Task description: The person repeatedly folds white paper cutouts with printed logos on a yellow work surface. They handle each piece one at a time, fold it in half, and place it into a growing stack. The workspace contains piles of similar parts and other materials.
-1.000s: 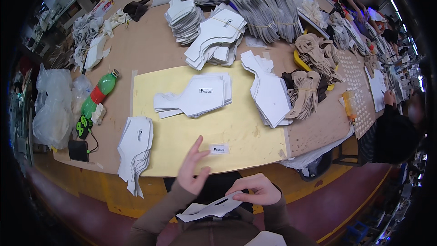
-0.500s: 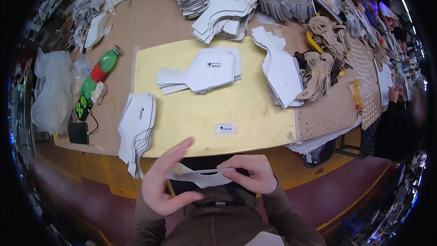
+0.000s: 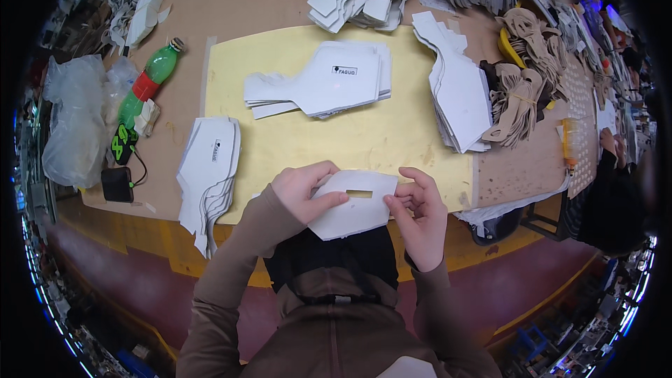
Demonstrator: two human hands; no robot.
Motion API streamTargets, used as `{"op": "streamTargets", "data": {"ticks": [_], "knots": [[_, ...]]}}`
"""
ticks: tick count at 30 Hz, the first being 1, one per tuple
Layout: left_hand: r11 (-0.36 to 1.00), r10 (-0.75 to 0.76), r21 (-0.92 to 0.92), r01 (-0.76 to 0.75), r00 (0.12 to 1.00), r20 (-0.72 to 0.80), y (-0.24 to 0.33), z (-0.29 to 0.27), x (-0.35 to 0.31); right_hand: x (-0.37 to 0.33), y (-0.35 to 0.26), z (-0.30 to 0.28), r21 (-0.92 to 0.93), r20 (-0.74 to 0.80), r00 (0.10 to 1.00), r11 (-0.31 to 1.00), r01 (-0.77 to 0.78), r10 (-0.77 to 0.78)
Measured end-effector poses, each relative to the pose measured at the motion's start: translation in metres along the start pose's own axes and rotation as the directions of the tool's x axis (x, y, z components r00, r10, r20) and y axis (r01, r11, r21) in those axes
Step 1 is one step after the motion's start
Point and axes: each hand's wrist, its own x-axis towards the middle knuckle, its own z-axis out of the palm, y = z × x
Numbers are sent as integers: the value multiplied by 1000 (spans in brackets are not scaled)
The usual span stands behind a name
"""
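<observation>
A white flat cut piece with a small rectangular window is held between my two hands at the front edge of the table. My left hand grips its left side, thumb lying on top beside the window. On the right edge, my right hand pinches the piece between thumb and fingers. Beneath and beyond it lies a yellow sheet. A stack of white cut pieces, the top one with a small printed mark, rests on the sheet. Another white stack overhangs the table edge at left.
To the right stands a third white stack, near bundles of beige cut pieces. On the left are a green bottle, a clear plastic bag and a black device with a cable. A co-worker's hand shows far right.
The white piece has moved up over the front of the yellow sheet and turned flat. My left hand has closed on it. The small label on the sheet is now covered.
</observation>
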Motion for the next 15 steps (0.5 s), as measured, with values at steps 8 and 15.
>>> {"op": "streamTargets", "data": {"ticks": [8,15], "knots": [[994,-71,-86,65,995,-75,-7,7,12,21,6,-3,-345,78,989,927,147,-128],[995,-96,-30,93,990,-103,-2,11,11,26,6,-5,-381,95,990,915,129,-100]]}}
